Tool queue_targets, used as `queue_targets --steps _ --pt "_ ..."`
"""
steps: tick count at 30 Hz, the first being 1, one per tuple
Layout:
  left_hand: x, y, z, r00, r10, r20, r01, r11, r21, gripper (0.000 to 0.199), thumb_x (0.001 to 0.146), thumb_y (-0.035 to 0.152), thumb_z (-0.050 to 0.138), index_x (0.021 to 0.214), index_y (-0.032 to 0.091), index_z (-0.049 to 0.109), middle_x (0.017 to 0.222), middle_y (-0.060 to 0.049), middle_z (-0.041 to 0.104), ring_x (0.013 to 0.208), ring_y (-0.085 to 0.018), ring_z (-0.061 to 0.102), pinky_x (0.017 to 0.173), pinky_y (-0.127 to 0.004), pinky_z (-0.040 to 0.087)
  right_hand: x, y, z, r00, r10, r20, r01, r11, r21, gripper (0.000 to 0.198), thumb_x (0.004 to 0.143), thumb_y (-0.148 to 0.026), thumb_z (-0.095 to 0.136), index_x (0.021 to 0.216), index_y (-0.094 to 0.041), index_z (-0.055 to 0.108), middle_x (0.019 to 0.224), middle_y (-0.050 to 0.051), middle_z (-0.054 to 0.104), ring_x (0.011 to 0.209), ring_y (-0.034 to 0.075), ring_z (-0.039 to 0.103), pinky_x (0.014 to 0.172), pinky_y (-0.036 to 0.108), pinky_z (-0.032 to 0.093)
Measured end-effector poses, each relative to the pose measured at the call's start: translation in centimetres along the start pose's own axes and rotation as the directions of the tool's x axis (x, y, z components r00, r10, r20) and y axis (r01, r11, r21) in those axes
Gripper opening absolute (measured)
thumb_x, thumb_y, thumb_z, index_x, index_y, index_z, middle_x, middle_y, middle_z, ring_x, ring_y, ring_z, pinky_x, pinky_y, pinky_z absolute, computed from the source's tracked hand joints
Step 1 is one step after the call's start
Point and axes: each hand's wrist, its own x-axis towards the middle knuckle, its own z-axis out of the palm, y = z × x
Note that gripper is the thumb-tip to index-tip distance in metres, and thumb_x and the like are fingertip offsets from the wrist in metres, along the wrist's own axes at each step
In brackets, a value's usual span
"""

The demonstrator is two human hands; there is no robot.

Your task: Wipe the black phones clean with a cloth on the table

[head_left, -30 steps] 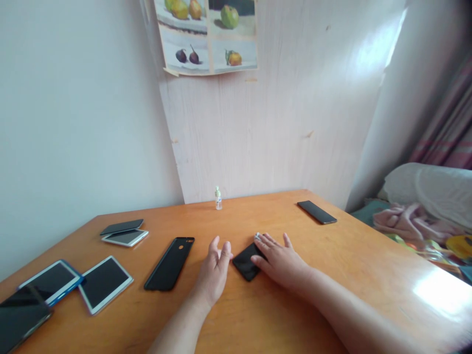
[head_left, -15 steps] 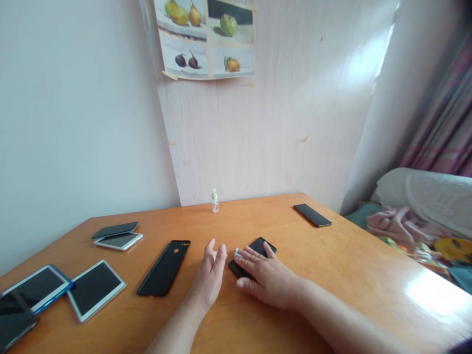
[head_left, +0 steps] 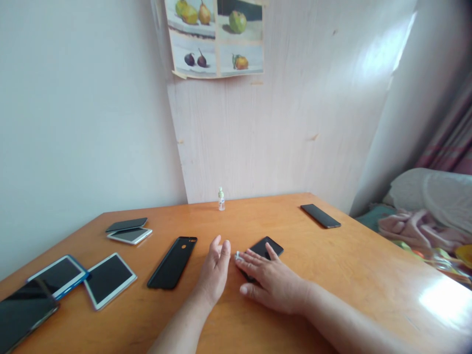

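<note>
My right hand [head_left: 271, 280] lies flat across a black phone [head_left: 266, 247], fingers stretched out and thumb apart. Under its fingertips, at the phone's left edge, shows a small white wad [head_left: 238, 255]; whether it is tissue or cloth I cannot tell. Much of the phone's near end is hidden by the hand. My left hand [head_left: 215, 270] rests just left of the phone, thumb raised and fingers loosely apart, with nothing in it. Farther left, a black phone case [head_left: 172, 263] with a round camera hole lies inside up on the table.
On the wooden table [head_left: 236, 223] stands a small pump bottle [head_left: 221, 199] at the back. Another dark phone [head_left: 320, 216] lies back right. Leftward are a white tablet [head_left: 110, 280], a blue-edged tablet [head_left: 61, 275], a large dark device [head_left: 22, 314] and two stacked devices [head_left: 129, 235].
The whole view has shifted slightly, so things sit farther right. My right hand has slid a little toward the phone's near left end, with the white wad under it. My left hand looks nearly the same.
</note>
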Motion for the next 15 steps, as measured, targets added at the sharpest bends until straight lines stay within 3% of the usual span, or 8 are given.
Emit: queue_targets --steps 2,4,6,7,9,12,15 --pt "-0.1 0.3 0.0 1.000 -0.012 0.010 0.012 1.000 -0.006 0.076 0.093 0.068 0.030 0.145 0.013 0.030 0.131 -0.020 0.058 0.111 -0.027 0.064 0.102 -0.042 0.042 0.5 2.0 0.0 0.977 0.198 -0.080 -0.202 0.978 -0.045 0.066 0.095 -0.063 0.027 0.151 -0.028 0.029 0.157 0.007 0.027 0.145 0.030 0.020 0.112 0.065 -0.005" --pt "-0.2 0.6 0.0 0.999 -0.023 0.024 0.024 1.000 -0.020 0.078 0.092 0.069 0.029 0.146 0.013 0.029 0.129 -0.020 0.059 0.107 -0.027 0.066 0.099 -0.040 0.044 0.8 4.0 0.0 0.911 0.383 -0.153 -0.397 0.915 -0.072 0.067 0.096 -0.062 0.024 0.150 -0.023 0.032 0.157 0.010 0.027 0.145 0.031 0.019 0.110 0.068 -0.003" --pt "-0.2 0.8 0.0 0.999 -0.029 0.037 0.030 0.999 -0.029 0.079 0.092 0.070 0.029 0.146 0.012 0.028 0.129 -0.020 0.059 0.105 -0.027 0.068 0.098 -0.040 0.045 0.9 5.2 0.1 0.861 0.476 -0.181 -0.496 0.864 -0.086 0.069 0.096 -0.062 0.023 0.150 -0.019 0.031 0.157 0.012 0.026 0.146 0.031 0.017 0.110 0.069 -0.001" --pt "-0.2 0.9 0.0 0.999 -0.029 0.041 0.030 0.999 -0.031 0.080 0.091 0.071 0.029 0.146 0.013 0.028 0.129 -0.020 0.059 0.104 -0.027 0.068 0.098 -0.040 0.045 0.7 5.3 0.2 0.859 0.480 -0.178 -0.500 0.861 -0.090 0.071 0.095 -0.062 0.024 0.150 -0.018 0.030 0.157 0.013 0.025 0.146 0.031 0.016 0.110 0.069 -0.001" --pt "-0.2 0.9 0.0 0.999 -0.027 0.046 0.028 0.999 -0.033 0.081 0.091 0.072 0.029 0.146 0.013 0.028 0.130 -0.020 0.059 0.104 -0.027 0.068 0.098 -0.039 0.045 0.4 4.4 0.2 0.904 0.403 -0.140 -0.417 0.904 -0.090 0.072 0.094 -0.064 0.028 0.151 -0.020 0.028 0.158 0.012 0.022 0.147 0.031 0.014 0.111 0.067 -0.001" --pt "-0.3 0.8 0.0 0.998 -0.024 0.055 0.026 0.999 -0.041 0.081 0.091 0.072 0.028 0.147 0.014 0.027 0.132 -0.020 0.057 0.103 -0.026 0.068 0.098 -0.038 0.045 -0.2 1.6 0.3 0.987 0.158 -0.037 -0.159 0.986 -0.052 0.075 0.092 -0.066 0.034 0.153 -0.025 0.022 0.159 0.009 0.019 0.147 0.030 0.014 0.114 0.063 -0.002" --pt "-0.3 0.7 0.0 0.998 -0.028 0.064 0.031 0.999 -0.044 0.080 0.091 0.071 0.028 0.147 0.014 0.027 0.134 -0.020 0.056 0.106 -0.025 0.067 0.099 -0.037 0.045 -0.4 -0.2 0.4 1.000 -0.003 0.023 0.003 1.000 -0.010 0.077 0.090 -0.068 0.036 0.154 -0.028 0.018 0.159 0.008 0.020 0.146 0.031 0.015 0.113 0.063 -0.004"
